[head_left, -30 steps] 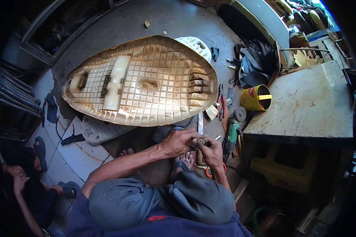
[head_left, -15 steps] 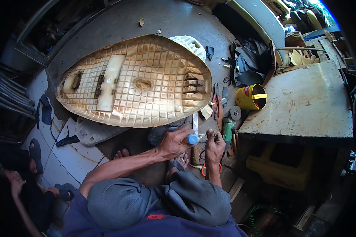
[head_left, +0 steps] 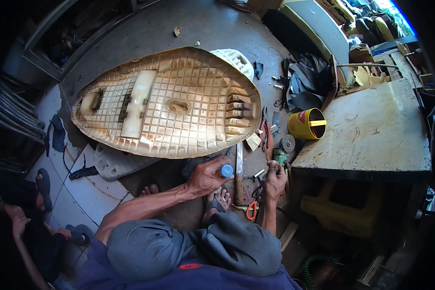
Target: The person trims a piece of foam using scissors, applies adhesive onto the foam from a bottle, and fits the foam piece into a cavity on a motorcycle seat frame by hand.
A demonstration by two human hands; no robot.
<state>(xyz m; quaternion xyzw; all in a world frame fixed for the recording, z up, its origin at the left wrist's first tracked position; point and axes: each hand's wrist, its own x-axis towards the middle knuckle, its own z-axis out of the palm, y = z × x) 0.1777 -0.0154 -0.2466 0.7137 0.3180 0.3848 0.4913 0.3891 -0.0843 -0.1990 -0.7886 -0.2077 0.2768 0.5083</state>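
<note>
My left hand (head_left: 205, 178) is closed round a small thing with a blue cap (head_left: 226, 170), just below the near edge of a large ribbed, tan shell (head_left: 203, 111). Farther right, my right hand (head_left: 274, 180) has its fingers pressed together beside the green grinder (head_left: 279, 155); what they hold, if anything, is hidden. Between the hands, a hammer-like tool with a wooden handle (head_left: 239, 188) and orange-handled scissors (head_left: 251, 210) lie on the floor.
A yellow tin (head_left: 299, 123) stands by a worn wooden board (head_left: 367, 130) at the right. Black scraps (head_left: 307, 79) lie behind it. Pliers (head_left: 263, 133) are near the shell. At the lower left is another person's hand (head_left: 18, 220).
My hands, together a second ago, have moved apart. My right hand has gone right, to the grinder. The blue cap has come into sight in my left hand.
</note>
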